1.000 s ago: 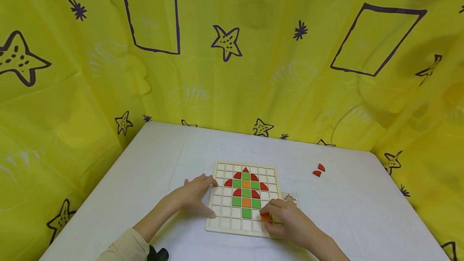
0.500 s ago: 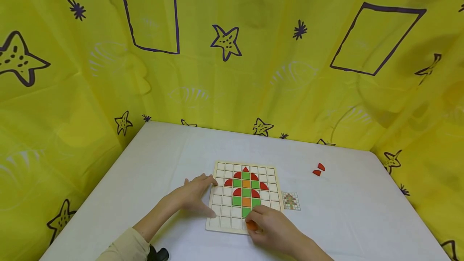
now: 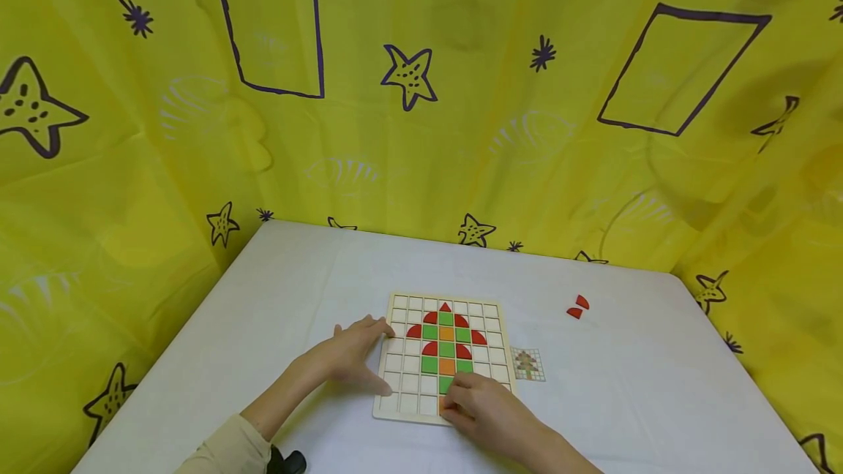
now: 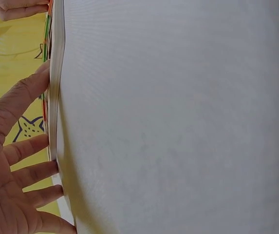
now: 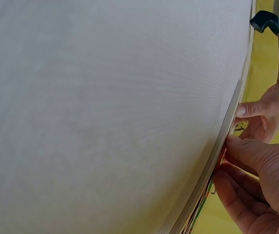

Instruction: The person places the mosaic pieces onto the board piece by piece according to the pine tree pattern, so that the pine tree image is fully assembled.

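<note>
A wooden grid board (image 3: 399, 384) lies on the table, its cells partly filled with green square tiles (image 3: 430, 365), orange tiles, red quarter-round tiles (image 3: 478, 337) and a red triangle (image 3: 445, 307) at the top. With fingers spread, my left hand (image 3: 356, 355) rests along the board's left edge; the left wrist view shows its thumb (image 4: 29, 92) on the rim. At the bottom row my right hand (image 3: 490, 409) pinches an orange square tile (image 3: 443, 406), which sits in or just over the cell below the lowest green tile; the fingers partly hide it.
Two loose red quarter-round tiles (image 3: 579, 306) lie on the white table (image 3: 632, 357) to the right. Beside the board's right edge is a small printed pattern card (image 3: 528, 364). A yellow curtain (image 3: 356, 130) surrounds the table's back and sides.
My right hand has moved left along the board's lower part, carrying the orange tile to the bottom row under the green column. The pattern card is now uncovered. My left hand stays put.
</note>
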The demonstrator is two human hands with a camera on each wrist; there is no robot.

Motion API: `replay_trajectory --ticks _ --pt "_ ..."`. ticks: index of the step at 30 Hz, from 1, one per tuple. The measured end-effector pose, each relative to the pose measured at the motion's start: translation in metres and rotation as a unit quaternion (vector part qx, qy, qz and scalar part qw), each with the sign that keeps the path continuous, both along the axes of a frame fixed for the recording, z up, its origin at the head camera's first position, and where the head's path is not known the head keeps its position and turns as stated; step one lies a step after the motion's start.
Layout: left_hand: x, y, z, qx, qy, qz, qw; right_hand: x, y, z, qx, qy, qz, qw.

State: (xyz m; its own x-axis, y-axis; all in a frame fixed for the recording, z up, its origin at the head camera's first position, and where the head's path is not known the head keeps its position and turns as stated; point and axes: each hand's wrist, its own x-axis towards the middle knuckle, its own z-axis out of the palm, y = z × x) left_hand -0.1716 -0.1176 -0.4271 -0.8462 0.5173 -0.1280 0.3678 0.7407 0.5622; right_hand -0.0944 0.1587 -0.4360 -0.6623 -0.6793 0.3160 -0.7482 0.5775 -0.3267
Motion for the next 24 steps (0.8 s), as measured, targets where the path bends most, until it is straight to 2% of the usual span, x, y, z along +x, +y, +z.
replay_trajectory --ticks 10,17,24 --pt "0.002 0.0 0.004 0.003 0.001 0.0 1.0 0.001 0.009 0.005 0.035 -0.022 -0.026 0.9988" --pt "0.0 0.0 0.002 0.0 0.002 -0.001 1.0 0.0 0.032 0.008 0.042 -0.034 -0.067 0.9963" --pt "0.001 0.0 0.001 -0.005 -0.003 0.003 1.0 -0.001 0.06 0.007 0.045 -0.012 -0.133 0.9901"
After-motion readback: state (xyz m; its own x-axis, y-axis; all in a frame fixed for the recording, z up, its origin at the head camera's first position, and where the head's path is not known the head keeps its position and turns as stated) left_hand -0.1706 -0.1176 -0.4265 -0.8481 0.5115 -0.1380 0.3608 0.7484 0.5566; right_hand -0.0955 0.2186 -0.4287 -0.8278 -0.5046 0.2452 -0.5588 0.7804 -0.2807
